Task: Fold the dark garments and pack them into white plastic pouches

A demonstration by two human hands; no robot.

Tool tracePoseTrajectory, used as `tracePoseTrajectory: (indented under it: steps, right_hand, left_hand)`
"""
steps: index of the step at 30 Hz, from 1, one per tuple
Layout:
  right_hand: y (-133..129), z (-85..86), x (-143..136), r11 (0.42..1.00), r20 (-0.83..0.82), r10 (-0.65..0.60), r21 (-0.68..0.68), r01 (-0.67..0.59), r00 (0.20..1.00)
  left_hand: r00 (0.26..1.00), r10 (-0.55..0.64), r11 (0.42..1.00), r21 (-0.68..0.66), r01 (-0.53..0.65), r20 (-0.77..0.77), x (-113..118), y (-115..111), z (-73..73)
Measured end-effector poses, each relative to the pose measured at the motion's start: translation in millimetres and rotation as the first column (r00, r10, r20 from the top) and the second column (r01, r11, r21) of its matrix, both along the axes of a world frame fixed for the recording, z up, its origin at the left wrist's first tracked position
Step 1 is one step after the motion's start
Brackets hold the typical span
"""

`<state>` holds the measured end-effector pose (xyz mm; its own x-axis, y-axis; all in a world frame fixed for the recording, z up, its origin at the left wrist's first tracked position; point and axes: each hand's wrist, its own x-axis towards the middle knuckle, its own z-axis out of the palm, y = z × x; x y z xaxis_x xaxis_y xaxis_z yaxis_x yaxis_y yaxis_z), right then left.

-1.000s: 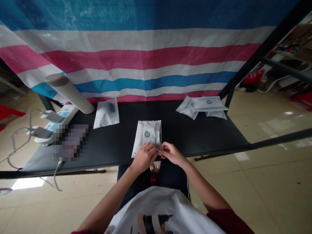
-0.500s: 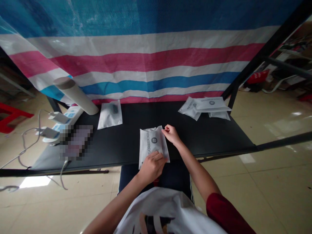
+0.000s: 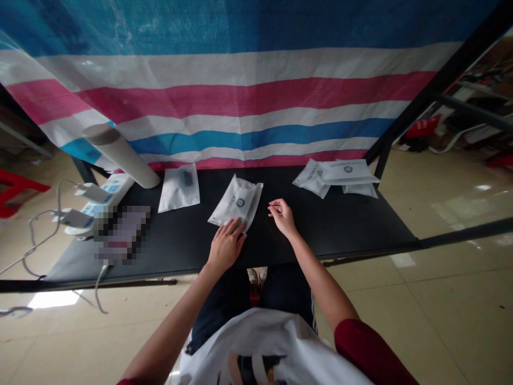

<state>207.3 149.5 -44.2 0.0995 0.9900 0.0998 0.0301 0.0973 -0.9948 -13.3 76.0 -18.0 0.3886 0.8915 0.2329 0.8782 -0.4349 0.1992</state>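
Observation:
A translucent white zip pouch (image 3: 239,202) with ROCKBROS lettering lies slanted on the black table, at its middle. My left hand (image 3: 228,243) rests on its near edge, fingers stretched out flat and not gripping. Just right of the pouch, apart from it, my right hand (image 3: 282,218) hovers low over the table; its fingers are loosely bent and slightly apart, with nothing visible in them. To the left lies another pouch (image 3: 179,187) with a dark item inside. At the right back, several printed pouches (image 3: 348,171) lie overlapping in a pile.
A pale bottle with a grey-brown lid (image 3: 122,155) stands at the table's left back. Before it are a power strip (image 3: 114,187) with plugged chargers and a blurred-out phone (image 3: 124,232) on a cable. A striped tarp (image 3: 240,101) hangs behind; dark frame bars (image 3: 460,232) stick out right.
The middle pouch has moved away from me and leftward, and it is turned aslant. My left hand followed and flattened on its edge. My right hand has let go of the pouch's side.

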Motion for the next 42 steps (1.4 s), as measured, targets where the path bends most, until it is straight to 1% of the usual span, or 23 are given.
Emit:
tracePoseTrajectory:
  steps: [5,8,11,16,18,20,22,24,26,28,29,30,31,33,34,35,38,40,42]
  right_hand:
    - [-5.6,1.8,-3.9,1.0,0.127,-0.025,0.01,0.024,0.992]
    - [-7.2,2.2,-5.1,0.999,0.211,-0.02,0.051,0.009,0.977]
    - [-7.8,0.5,-5.2,0.996,0.224,-0.02,0.084,0.001,0.974]
    - [-5.7,-5.0,-4.9,0.997,0.163,-0.043,0.074,0.031,0.986]
    - [-3.5,-5.9,1.0,0.995,0.142,-0.081,0.067,0.072,0.987]
    - [-0.7,-6.0,14.9,0.983,0.139,-0.178,0.066,0.17,0.974]
    - [1.6,-5.9,37.6,0.948,0.146,-0.317,0.078,0.308,0.937]
    - [2.2,-6.0,66.7,0.891,0.166,-0.453,0.098,0.443,0.876]
    - [1.0,-6.5,97.5,0.809,0.227,-0.587,0.131,0.573,0.777]
    - [-0.5,-7.3,124.4,0.717,0.3,-0.692,0.18,0.674,0.656]
    - [-0.6,-7.6,134.9,0.68,0.317,-0.725,0.192,0.708,0.611]
    - [0.1,-7.8,143.0,0.664,0.323,-0.737,0.183,0.725,0.593]
    - [1.8,-7.6,148.8,0.671,0.318,-0.728,0.152,0.726,0.607]
    - [7.7,-5.7,154.1,0.726,0.27,-0.671,0.048,0.686,0.691]
    - [11.5,-3.6,154.6,0.752,0.222,-0.641,-0.008,0.659,0.735]
    - [15.3,-0.7,154.1,0.765,0.16,-0.627,-0.059,0.642,0.762]
    - [22.2,10.9,150.3,0.767,-0.02,-0.622,-0.219,0.603,0.783]
    - [19.4,18.3,144.9,0.792,-0.067,-0.576,-0.295,0.535,0.815]
    - [9.3,22.9,135.4,0.83,-0.069,-0.498,-0.328,0.451,0.865]
  left_hand:
    - [0.983,0.179,0.984,-0.012,-0.179,-0.034,-13.6,53.6,1.0]
    - [0.956,0.289,0.957,-0.003,-0.289,-0.044,-18.2,73.7,2.6]
    - [0.937,0.347,0.938,0.009,-0.347,-0.049,-20.2,79.5,1.8]
    - [0.911,0.41,0.912,0.026,-0.409,-0.036,-20.2,76.0,-4.4]
    - [0.903,0.428,0.904,0.025,-0.428,-0.033,-20.1,75.9,-7.0]
    - [0.9,0.435,0.9,0.022,-0.435,-0.036,-20.3,76.7,-8.9]
    - [0.898,0.438,0.899,0.025,-0.438,-0.04,-20.5,77.5,-10.1]
    - [0.898,0.439,0.899,0.033,-0.437,-0.043,-20.8,77.9,-10.7]
    - [0.897,0.439,0.898,0.033,-0.438,-0.045,-21.0,77.9,-11.1]
    - [0.898,0.438,0.899,0.023,-0.437,-0.042,-21.2,77.7,-11.3]
    - [0.899,0.437,0.899,0.018,-0.437,-0.038,-21.2,77.5,-11.3]
    - [0.899,0.436,0.9,0.015,-0.436,-0.033,-21.3,77.3,-11.2]
    - [0.9,0.434,0.901,0.014,-0.434,-0.028,-21.3,76.9,-10.9]
    - [0.901,0.434,0.901,0.019,-0.434,-0.017,-21.3,75.7,-9.9]
    - [0.901,0.434,0.901,0.024,-0.434,-0.01,-21.2,74.8,-9.0]
    - [0.902,0.431,0.902,0.031,-0.431,-0.003,-21.0,73.6,-7.9]
    - [0.92,0.391,0.918,0.053,-0.393,0.031,-20.1,68.6,-3.8]
    - [0.936,0.346,0.935,0.065,-0.35,0.058,-19.3,63.9,-1.1]
    - [0.947,0.31,0.946,0.076,-0.316,0.079,-18.6,58.9,0.7]
